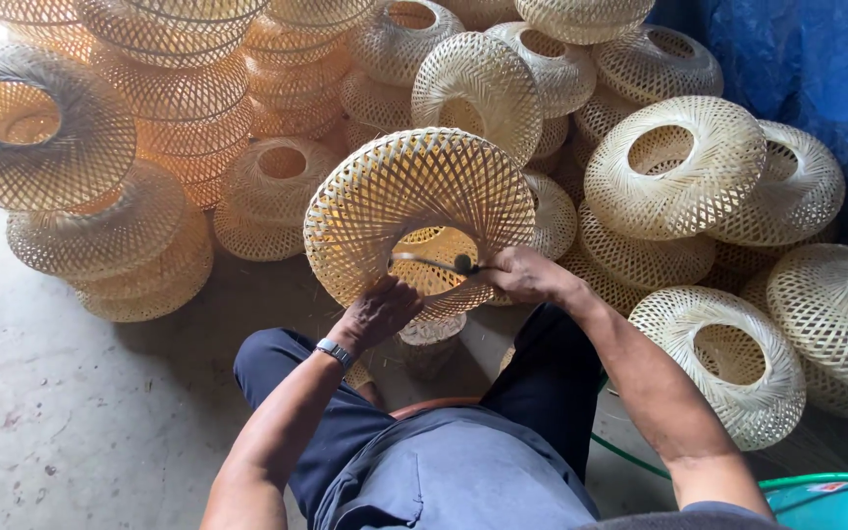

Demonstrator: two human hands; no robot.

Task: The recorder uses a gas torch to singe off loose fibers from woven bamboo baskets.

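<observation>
I hold a round woven bamboo lampshade (414, 201) upright in front of my knees, its open ring facing me. My left hand (377, 312), with a watch on the wrist, grips the lower rim of the opening. My right hand (522, 275) is closed on a thin tool with a dark handle (444, 262) that reaches across the opening to the left. Below the shade, between my legs, stands a small pale container (431, 342), partly hidden.
Stacks of woven bamboo shades (674, 167) pile up behind and to the right; darker, tan ones (110, 231) stand at the left. A blue tarp (817, 69) hangs at the upper right. A teal tub rim (831, 496) and green hose (630, 456) lie at the lower right. Concrete floor (71, 412) at left.
</observation>
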